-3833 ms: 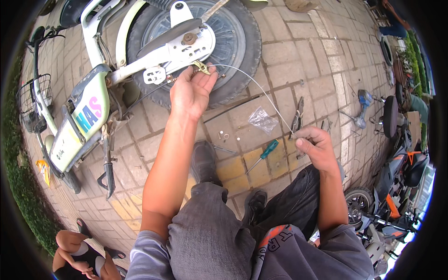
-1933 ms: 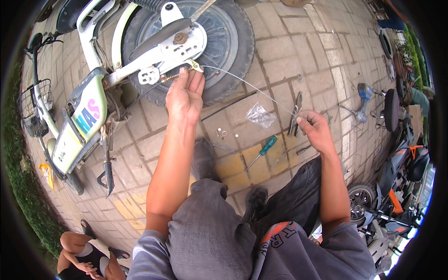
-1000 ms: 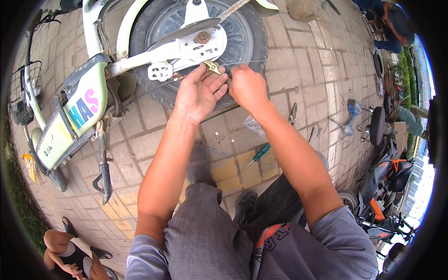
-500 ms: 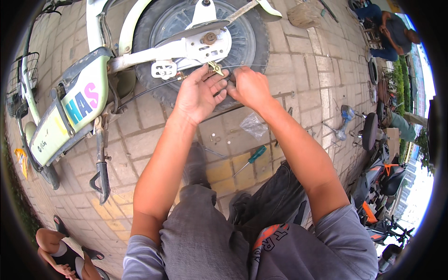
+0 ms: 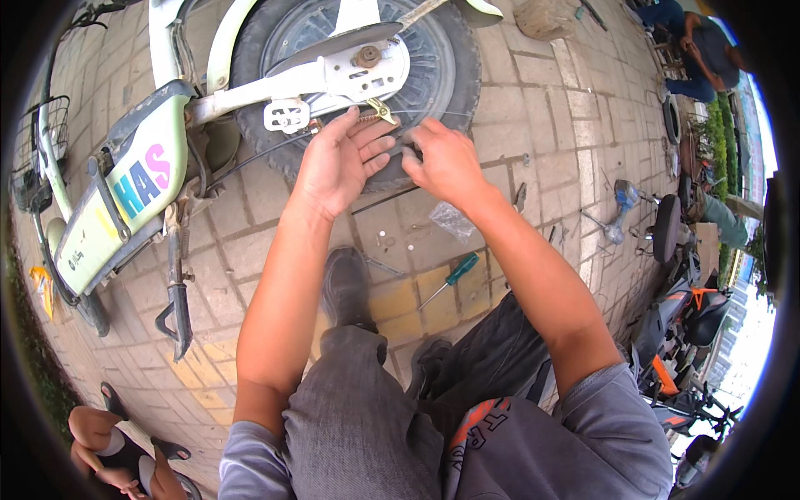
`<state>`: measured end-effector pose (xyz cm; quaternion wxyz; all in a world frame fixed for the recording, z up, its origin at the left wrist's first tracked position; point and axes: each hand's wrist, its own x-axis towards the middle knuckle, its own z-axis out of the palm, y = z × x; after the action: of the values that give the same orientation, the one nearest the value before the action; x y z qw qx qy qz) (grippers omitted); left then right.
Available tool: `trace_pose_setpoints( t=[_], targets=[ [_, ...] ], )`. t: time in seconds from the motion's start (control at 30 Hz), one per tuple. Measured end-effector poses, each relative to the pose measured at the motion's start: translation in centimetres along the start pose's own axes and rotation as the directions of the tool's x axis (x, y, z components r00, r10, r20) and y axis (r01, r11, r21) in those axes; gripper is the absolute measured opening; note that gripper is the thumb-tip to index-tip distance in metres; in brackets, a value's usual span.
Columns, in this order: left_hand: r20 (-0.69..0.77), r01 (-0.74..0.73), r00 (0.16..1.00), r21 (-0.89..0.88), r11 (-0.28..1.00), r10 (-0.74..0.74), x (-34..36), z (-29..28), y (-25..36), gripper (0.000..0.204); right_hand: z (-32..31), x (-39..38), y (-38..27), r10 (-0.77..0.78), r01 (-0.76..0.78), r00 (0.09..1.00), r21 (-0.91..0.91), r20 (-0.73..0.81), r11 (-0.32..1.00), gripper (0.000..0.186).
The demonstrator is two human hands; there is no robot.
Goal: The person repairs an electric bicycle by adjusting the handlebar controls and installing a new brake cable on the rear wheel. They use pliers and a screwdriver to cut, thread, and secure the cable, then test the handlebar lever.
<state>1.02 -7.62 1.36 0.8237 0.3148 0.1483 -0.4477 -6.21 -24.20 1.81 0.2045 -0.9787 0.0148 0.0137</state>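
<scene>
The biggest change from a few seconds ago is the right hand [image 5: 446, 160]: then it was out by the pliers [image 5: 521, 197], pinching the far end of the thin cable [image 5: 427, 112], and now it's up beside the wheel [image 5: 437, 62], just right of the other hand. Its fingers are bent in toward the thumb, but from here I can't tell whether anything is pinched there. The left hand [image 5: 343, 162] lies palm up and unfolded, fingers loosely curled, as before near the brass-coloured lever [image 5: 381, 111]; I can't make out whether a fingertip touches it. That lever sits at the lower edge of the white swingarm [image 5: 296, 90], in front of the tyre, with the cable running right from it. The screwdriver [image 5: 462, 268] and clear plastic bag [image 5: 452, 222] lie on the paving [image 5: 533, 275] near the feet. As for writing, the pale green body panel [image 5: 133, 196] carries big block letters in blue, pink and yellow, with a small dark mark lower down, and the grey shirt [image 5: 533, 454] has dark lettering over an orange patch.
</scene>
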Motion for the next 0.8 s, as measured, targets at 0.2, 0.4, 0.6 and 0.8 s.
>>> trace_pose_setpoints(
  t=[0.2, 0.4, 0.6, 0.8],
  targets=[
    [-0.274, -0.093, 0.877, 0.709, 0.699, 0.394, -4.2, -1.3, -0.5, 0.034, 1.1, -0.6, -2.5, 0.08, -0.063, 0.996, 0.316, -0.04, 0.947, 0.019],
    [-0.183, 0.13, 0.735, 0.983, 0.129, 0.653, -4.5, -2.8, 0.4, 0.045, 4.2, 1.6, -6.8, 0.294, -0.351, 0.931, 0.744, 0.215, 0.569, 0.033],
    [-0.098, 0.152, 0.709, 0.988, -0.015, 0.698, -4.1, -3.9, -0.2, 0.029, 3.8, 1.9, -8.0, 0.401, -0.41, 0.904, 0.556, 0.145, 0.723, 0.027],
    [0.031, 0.191, 0.77, 0.942, -0.277, 0.637, -3.6, -2.9, -1.0, 0.028, 4.2, 1.8, -8.0, 0.356, -0.375, 0.925, 0.486, 0.136, 0.789, 0.024]
  ],
)
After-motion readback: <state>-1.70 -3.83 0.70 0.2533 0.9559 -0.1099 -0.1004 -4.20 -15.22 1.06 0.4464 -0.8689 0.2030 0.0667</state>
